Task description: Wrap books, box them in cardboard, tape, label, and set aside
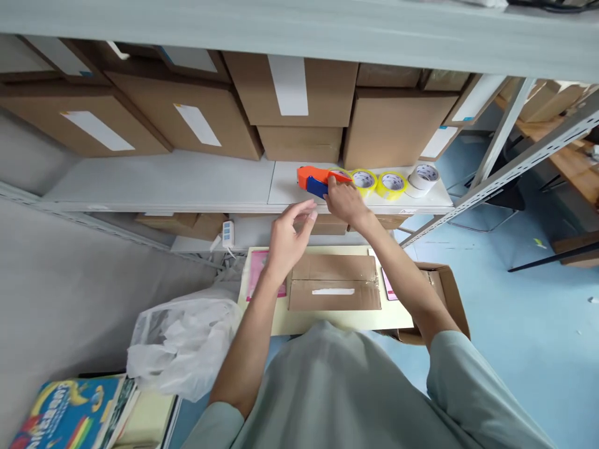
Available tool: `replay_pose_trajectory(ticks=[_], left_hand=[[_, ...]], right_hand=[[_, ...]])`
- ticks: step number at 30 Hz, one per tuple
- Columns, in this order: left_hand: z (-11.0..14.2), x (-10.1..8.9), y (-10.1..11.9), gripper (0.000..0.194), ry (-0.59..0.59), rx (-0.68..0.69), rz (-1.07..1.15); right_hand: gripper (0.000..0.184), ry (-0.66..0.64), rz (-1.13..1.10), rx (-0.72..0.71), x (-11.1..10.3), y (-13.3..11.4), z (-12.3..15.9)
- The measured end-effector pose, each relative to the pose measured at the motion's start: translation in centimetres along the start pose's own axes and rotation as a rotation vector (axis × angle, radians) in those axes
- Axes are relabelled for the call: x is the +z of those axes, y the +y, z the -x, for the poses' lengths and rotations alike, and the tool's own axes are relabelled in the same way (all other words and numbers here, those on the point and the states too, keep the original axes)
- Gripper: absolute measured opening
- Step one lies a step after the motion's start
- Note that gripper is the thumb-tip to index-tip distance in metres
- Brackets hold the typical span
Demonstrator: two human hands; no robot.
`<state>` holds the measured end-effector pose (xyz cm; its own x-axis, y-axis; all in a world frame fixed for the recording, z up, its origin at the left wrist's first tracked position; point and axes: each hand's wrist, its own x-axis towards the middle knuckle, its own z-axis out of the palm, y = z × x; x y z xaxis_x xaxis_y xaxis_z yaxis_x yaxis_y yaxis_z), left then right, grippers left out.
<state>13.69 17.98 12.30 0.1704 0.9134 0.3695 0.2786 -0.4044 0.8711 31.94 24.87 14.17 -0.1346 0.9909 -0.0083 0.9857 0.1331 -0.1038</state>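
Observation:
My right hand [345, 199] is wrapped round the blue handle of an orange and blue tape gun [314, 176], just over the front of the grey shelf. My left hand [289, 236] is in the air to the left of it, fingers half bent and thumb apart, holding nothing. Right of the tape gun stand rolls of yellow-edged tape [392, 182] and a white roll [423, 178]; one yellow roll is partly hidden by the tape gun. Below my hands, a closed cardboard box [335, 284] with a white strip lies on a pale yellow surface [309, 321].
Large cardboard boxes [397, 128] line the back of the shelf [201, 178]. A white plastic bag [187, 349] and a stack of books [70, 411] are at lower left. An open carton [452, 299] is at right, near the metal shelf post [500, 168].

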Motion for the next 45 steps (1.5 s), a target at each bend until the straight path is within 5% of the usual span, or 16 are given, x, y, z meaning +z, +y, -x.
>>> replay_pose_trajectory(ticks=[6,11,14,17,21,24,28,33,37,39,45], left_hand=[[2.6,-1.7,-1.9,0.046,0.005,-0.078,0.032],[6.9,-2.2,-6.5,0.042,0.038,-0.2,0.026],[10.9,-2.5,-9.9,0.049,0.075,-0.329,0.022],[15.3,-2.4,-12.4,0.061,0.094,-0.494,0.024],[18.9,-0.9,-12.9,0.061,-0.002,-0.634,-0.036],[19.0,0.8,-11.8,0.062,-0.151,-0.65,-0.256],[17.3,2.2,-10.5,0.053,-0.24,-0.615,-0.461],[16.1,2.7,-10.1,0.044,-0.296,-0.623,-0.54],[16.3,3.0,-11.3,0.04,-0.279,-0.553,-0.535],[16.8,3.1,-12.4,0.035,-0.232,-0.5,-0.479],[17.6,1.6,-13.6,0.032,-0.084,-0.401,-0.3]], right_hand=[[0.056,0.006,0.017,-0.068,5.3,-0.7,-4.4],[0.055,0.083,-0.073,-0.032,7.0,0.9,-3.0],[0.057,0.191,-0.124,0.05,7.4,2.9,2.4],[0.059,0.215,-0.209,0.174,8.9,4.3,11.3],[0.075,0.05,-0.335,0.501,12.4,3.7,22.4],[0.087,-0.059,-0.278,0.624,15.0,2.1,26.2],[0.096,0.043,-0.244,0.729,17.2,1.1,26.3],[0.108,0.175,-0.391,0.892,18.5,2.8,26.1],[0.077,0.128,-0.535,1.028,18.8,4.9,26.9],[0.066,0.123,-0.609,0.98,18.7,5.9,27.2],[0.075,0.177,-0.888,0.751,17.1,7.2,28.4]])
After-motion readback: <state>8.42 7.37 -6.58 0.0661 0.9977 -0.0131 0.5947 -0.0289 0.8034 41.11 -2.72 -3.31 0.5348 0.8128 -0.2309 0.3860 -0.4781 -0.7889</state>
